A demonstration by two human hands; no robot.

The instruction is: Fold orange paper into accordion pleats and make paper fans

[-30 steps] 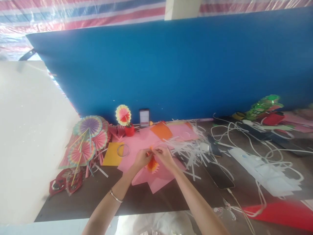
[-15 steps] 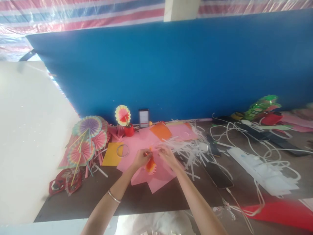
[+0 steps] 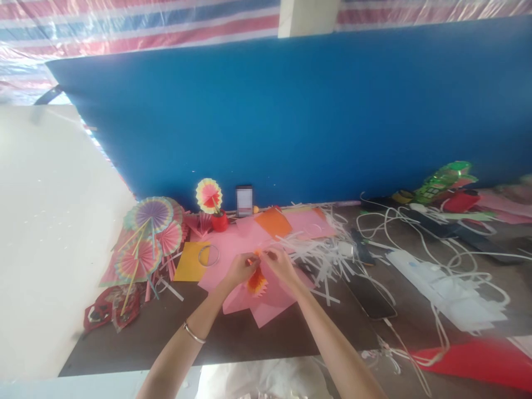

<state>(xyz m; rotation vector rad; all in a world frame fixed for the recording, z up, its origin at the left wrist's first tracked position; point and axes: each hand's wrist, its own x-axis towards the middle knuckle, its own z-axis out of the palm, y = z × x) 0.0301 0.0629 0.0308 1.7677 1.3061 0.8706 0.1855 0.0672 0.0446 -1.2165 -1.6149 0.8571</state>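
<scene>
Pleated paper fan point(image 3: 257, 281), orange-red with yellow edge: pinched at its top by left hand point(image 3: 240, 269) and right hand point(image 3: 281, 264); hangs over pink paper sheets point(image 3: 233, 246) on dark table point(image 3: 174, 327); white paper strips point(image 3: 324, 255) just right.

A tall blue partition board point(image 3: 299, 111) backs a dark brown worktable point(image 3: 187, 332) in soft, even daylight. Above the board hangs red, white and blue striped plastic sheeting point(image 3: 145, 27), broken by a pale pillar point(image 3: 310, 16). Left of the board lies a plain white surface point(image 3: 50, 233).
</scene>
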